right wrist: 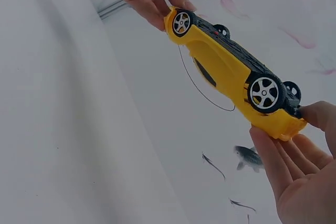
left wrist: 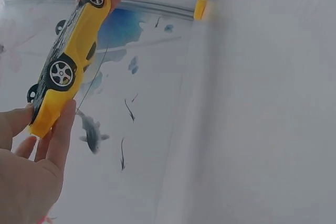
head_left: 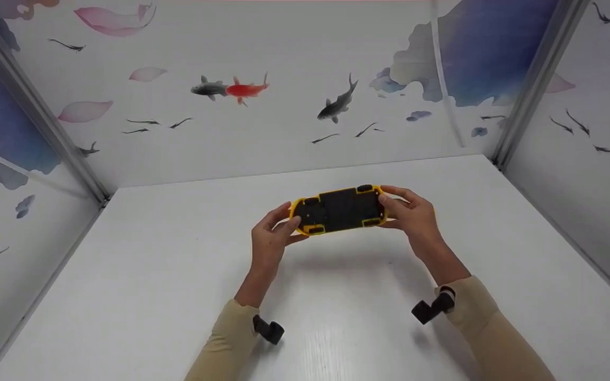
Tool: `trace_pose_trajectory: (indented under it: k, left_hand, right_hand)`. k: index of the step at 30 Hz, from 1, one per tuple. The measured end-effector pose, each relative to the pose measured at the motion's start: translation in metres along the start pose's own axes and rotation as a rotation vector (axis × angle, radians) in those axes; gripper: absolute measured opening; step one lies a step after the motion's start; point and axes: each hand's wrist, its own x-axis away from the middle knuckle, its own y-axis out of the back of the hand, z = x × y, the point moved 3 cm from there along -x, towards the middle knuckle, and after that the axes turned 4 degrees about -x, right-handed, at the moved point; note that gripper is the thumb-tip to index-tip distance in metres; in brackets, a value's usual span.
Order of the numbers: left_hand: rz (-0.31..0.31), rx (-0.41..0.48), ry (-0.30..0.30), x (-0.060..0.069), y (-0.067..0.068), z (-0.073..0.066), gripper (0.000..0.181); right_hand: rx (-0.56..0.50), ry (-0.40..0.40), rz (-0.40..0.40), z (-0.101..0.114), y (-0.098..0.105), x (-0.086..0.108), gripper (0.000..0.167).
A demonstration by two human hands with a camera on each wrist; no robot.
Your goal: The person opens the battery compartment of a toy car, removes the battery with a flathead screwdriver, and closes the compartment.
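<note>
A yellow toy car [head_left: 344, 210] is held up above the white table, its black underside and wheels facing the head camera. My left hand [head_left: 270, 241] pinches one end, thumb on the black base and fingers around the yellow body. The opposite end is gripped the same way by my right hand [head_left: 413, 217]. Both wrist views show the car [left wrist: 63, 72] side-on and wheels up, with silver-spoked wheels. From the body a thin dark wire [right wrist: 202, 92] hangs in a curve. The roof is hidden from the head view.
White panels printed with fish and petals [head_left: 284, 127] enclose the white tabletop [head_left: 151, 296] at the back and sides. A yellow-and-black handle with a grey shaft [left wrist: 201, 4] shows at the top of the left wrist view. Black wrist mounts [head_left: 432, 305] sit on both sleeves.
</note>
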Motion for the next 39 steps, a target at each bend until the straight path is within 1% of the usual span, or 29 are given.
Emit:
trace_pose_trajectory:
  k: [5,11,18,21,25,28,31,36,39]
  left_hand:
    - [0.014,0.026,0.024,-0.001,0.000,0.001,0.049]
    - [0.039,0.013,0.043,0.000,0.000,0.002,0.045]
    - [0.051,0.002,0.056,0.000,-0.001,0.004,0.045]
    - [0.046,-0.011,0.073,0.001,-0.003,0.005,0.045]
    - [0.037,-0.013,0.099,0.001,-0.003,0.006,0.046]
    - [0.044,0.012,0.113,0.002,-0.003,0.006,0.047]
    - [0.047,0.056,0.132,0.002,-0.003,0.006,0.053]
    - [0.013,0.117,0.158,0.000,-0.002,0.005,0.065]
    - [0.002,0.138,0.169,-0.001,-0.002,0.006,0.063]
  right_hand:
    - [-0.016,-0.040,0.005,-0.003,-0.002,-0.002,0.053]
    - [-0.023,-0.082,0.012,-0.005,-0.001,-0.002,0.056]
    - [-0.081,-0.128,0.006,-0.009,0.000,-0.005,0.060]
    - [-0.090,-0.148,0.001,-0.011,0.000,-0.006,0.061]
    - [-0.114,-0.163,0.029,-0.012,0.000,-0.006,0.062]
    - [-0.131,-0.173,0.054,-0.011,0.000,-0.005,0.063]
    - [-0.129,-0.181,0.074,-0.011,-0.002,-0.005,0.063]
    - [-0.114,-0.201,0.102,-0.009,-0.005,-0.006,0.054]
    - [-0.113,-0.216,0.110,-0.008,-0.007,-0.005,0.052]
